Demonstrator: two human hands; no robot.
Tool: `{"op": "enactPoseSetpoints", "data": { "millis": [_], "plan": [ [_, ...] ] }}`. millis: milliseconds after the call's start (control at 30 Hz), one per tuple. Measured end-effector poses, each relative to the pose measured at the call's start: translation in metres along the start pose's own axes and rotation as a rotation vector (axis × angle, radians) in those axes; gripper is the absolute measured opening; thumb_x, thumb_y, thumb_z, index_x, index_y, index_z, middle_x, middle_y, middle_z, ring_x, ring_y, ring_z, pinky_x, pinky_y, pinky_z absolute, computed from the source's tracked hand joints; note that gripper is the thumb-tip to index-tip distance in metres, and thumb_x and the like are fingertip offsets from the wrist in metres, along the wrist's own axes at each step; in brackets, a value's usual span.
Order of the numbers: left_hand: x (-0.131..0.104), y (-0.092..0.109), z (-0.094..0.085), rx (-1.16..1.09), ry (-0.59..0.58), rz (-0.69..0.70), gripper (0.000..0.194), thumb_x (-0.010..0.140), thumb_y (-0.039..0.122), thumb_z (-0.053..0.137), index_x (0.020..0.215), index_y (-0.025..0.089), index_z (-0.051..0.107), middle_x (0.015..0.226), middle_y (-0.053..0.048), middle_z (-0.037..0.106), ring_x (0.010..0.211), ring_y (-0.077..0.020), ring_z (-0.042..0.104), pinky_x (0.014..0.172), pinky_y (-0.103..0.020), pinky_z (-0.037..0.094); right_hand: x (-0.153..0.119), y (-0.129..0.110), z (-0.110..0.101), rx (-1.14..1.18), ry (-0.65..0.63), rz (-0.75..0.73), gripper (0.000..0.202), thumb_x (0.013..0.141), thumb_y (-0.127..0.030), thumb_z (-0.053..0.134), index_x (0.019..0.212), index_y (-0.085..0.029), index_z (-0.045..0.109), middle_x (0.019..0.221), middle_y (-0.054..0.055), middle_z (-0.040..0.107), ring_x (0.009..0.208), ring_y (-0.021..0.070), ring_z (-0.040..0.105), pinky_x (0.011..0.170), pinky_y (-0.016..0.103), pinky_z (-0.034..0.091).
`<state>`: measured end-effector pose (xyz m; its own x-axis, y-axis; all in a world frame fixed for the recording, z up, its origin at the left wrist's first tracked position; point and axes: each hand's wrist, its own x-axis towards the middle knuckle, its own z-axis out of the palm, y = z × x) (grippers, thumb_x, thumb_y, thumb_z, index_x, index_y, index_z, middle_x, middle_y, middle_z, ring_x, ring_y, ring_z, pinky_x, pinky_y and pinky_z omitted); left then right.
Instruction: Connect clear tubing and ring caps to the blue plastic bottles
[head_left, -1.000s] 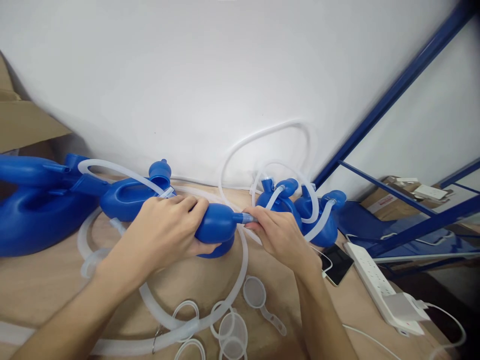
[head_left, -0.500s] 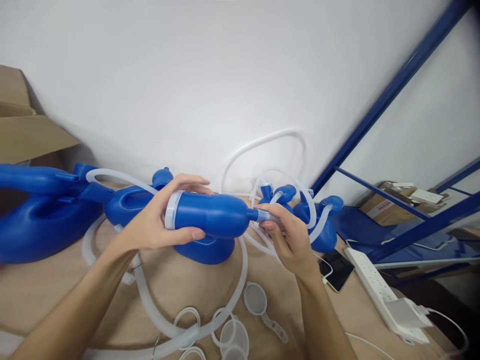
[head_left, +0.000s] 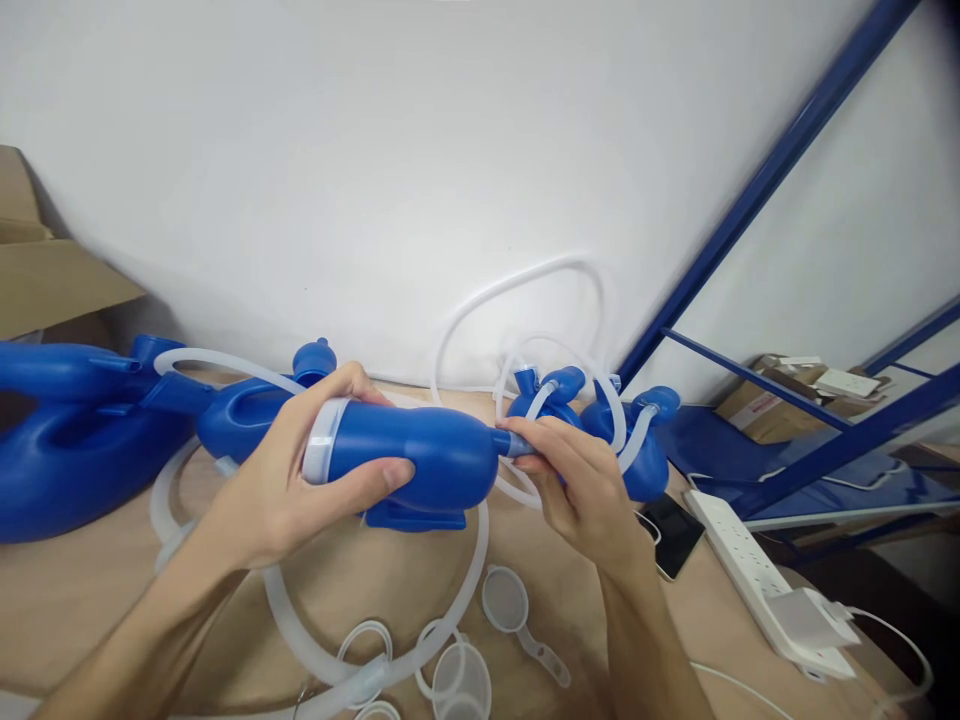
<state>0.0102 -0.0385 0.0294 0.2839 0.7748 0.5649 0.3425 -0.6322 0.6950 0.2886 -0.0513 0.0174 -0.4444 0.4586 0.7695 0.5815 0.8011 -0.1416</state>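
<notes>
A blue plastic bottle-shaped piece (head_left: pixel 435 450) lies sideways across my left hand (head_left: pixel 289 480), gripped by its rear, thumb in front and fingers behind. A white translucent ring (head_left: pixel 322 441) rims its wide left end. From the narrow right end a blue spout sticks out, and the end of a clear tube (head_left: pixel 517 443) sits on it. My right hand (head_left: pixel 585 485) pinches that tube end between thumb and fingers; its further run is hidden behind the hand. Just below the held piece, a blue part (head_left: pixel 416 516) shows, mostly covered by it.
Blue bottles with handles (head_left: pixel 75 470) stand at left, others (head_left: pixel 645 465) at right. A long translucent hose (head_left: pixel 300 635) loops over the table. Loose translucent caps (head_left: pixel 505 598) lie in front. A phone (head_left: pixel 675 535), power strip (head_left: pixel 739 555), blue metal rack (head_left: pixel 750 190) and cardboard box (head_left: pixel 67 285) surround them.
Both hands still grip the blue piece and tube end. The piece has come slightly lower and nearer, tipping so more of what is beneath is covered. The view has shifted a little.
</notes>
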Motion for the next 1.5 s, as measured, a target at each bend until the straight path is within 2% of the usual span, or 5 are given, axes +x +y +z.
{"op": "enactPoseSetpoints", "data": {
  "millis": [367, 600, 800, 1000, 1500],
  "plan": [
    [0.008, -0.003, -0.004, -0.233, -0.111, -0.216, 0.040, 0.082, 0.051, 0.078, 0.101, 0.025, 0.055, 0.084, 0.002, 0.066, 0.067, -0.0158, 0.064, 0.055, -0.023, 0.053, 0.002, 0.003, 0.008, -0.004, -0.010, 0.030, 0.031, 0.110, -0.030, 0.046, 0.134, -0.023, 0.064, 0.109, 0.009, 0.079, 0.094, 0.0203, 0.076, 0.079, 0.030, 0.060],
    [0.010, -0.011, -0.022, -0.177, 0.036, -0.168, 0.041, 0.078, 0.051, 0.080, 0.105, 0.025, 0.063, 0.094, 0.001, 0.063, 0.073, -0.0166, 0.060, 0.060, -0.025, 0.050, -0.002, 0.013, -0.003, 0.226, -0.107, 0.384, 0.057, 0.099, -0.040, 0.070, 0.152, -0.032, 0.050, 0.122, 0.007, 0.076, 0.106, 0.0234, 0.075, 0.087, 0.034, 0.062],
    [0.013, -0.026, -0.024, -0.329, 0.044, -0.228, 0.041, 0.076, 0.049, 0.081, 0.105, 0.026, 0.062, 0.088, 0.001, 0.060, 0.066, -0.0152, 0.058, 0.054, -0.025, 0.048, -0.011, 0.029, -0.013, 0.515, 0.022, 0.511, 0.025, 0.089, -0.039, 0.081, 0.111, -0.029, 0.074, 0.099, 0.003, 0.078, 0.084, 0.0186, 0.077, 0.074, 0.029, 0.063],
    [0.014, -0.030, -0.017, -0.303, 0.012, -0.196, 0.042, 0.075, 0.045, 0.083, 0.107, 0.027, 0.061, 0.096, 0.000, 0.061, 0.076, -0.0171, 0.060, 0.060, -0.023, 0.050, -0.006, 0.027, 0.000, 0.494, 0.210, 0.460, 0.013, 0.088, -0.029, 0.082, 0.100, -0.028, 0.078, 0.094, 0.000, 0.080, 0.080, 0.0162, 0.076, 0.070, 0.026, 0.063],
    [0.014, -0.037, -0.003, -0.333, -0.072, -0.231, 0.045, 0.075, 0.047, 0.085, 0.109, 0.028, 0.061, 0.099, 0.000, 0.061, 0.081, -0.0171, 0.061, 0.063, -0.021, 0.052, -0.001, 0.010, -0.002, 0.215, 0.050, 0.315, 0.018, 0.094, -0.030, 0.076, 0.110, -0.028, 0.070, 0.105, 0.000, 0.080, 0.095, 0.0181, 0.077, 0.085, 0.029, 0.060]
  ]
}}
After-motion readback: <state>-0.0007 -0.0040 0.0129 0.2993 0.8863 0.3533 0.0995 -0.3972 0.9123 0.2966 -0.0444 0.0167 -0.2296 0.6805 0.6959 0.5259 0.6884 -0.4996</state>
